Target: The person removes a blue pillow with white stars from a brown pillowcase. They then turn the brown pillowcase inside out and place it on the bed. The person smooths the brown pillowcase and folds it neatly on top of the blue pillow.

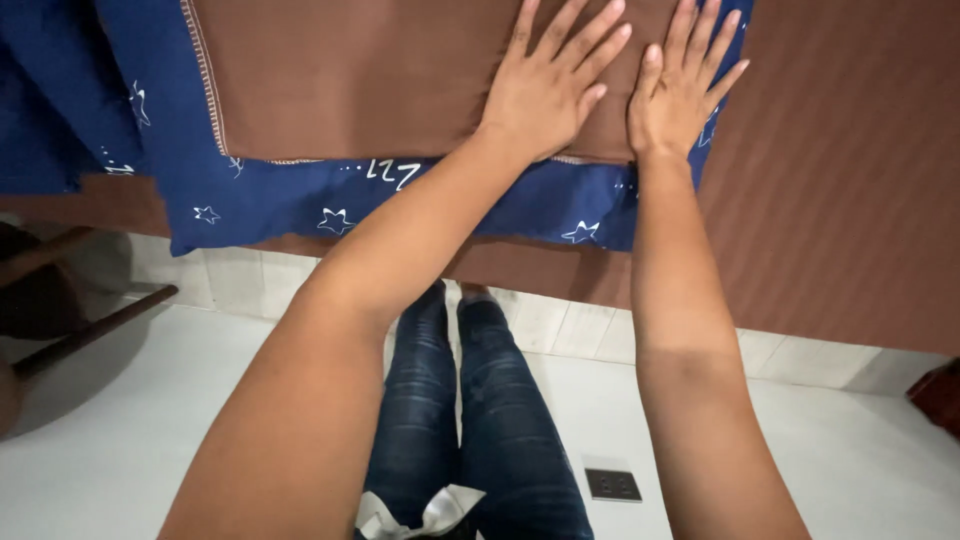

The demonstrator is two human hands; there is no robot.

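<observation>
My left hand (pixel 552 80) lies flat with spread fingers on a brown pillowcase (pixel 350 75) at the top of the view. Right beside it, my right hand (pixel 683 88) also presses flat, palm down, on the brown fabric near its right edge. The brown pillowcase rests on a dark blue cloth (pixel 300 200) printed with white stars, which lies on a brown striped bed sheet (pixel 850 180). Neither hand grips anything. My legs in blue jeans (pixel 470 420) stand below, close to the bed's edge.
White tiled floor (pixel 130 430) spreads under me, with a small dark floor socket (pixel 613 485) near my feet. A dark wooden chair leg (pixel 90 330) reaches in at the left. A reddish-brown object (pixel 940 395) sits at the right edge.
</observation>
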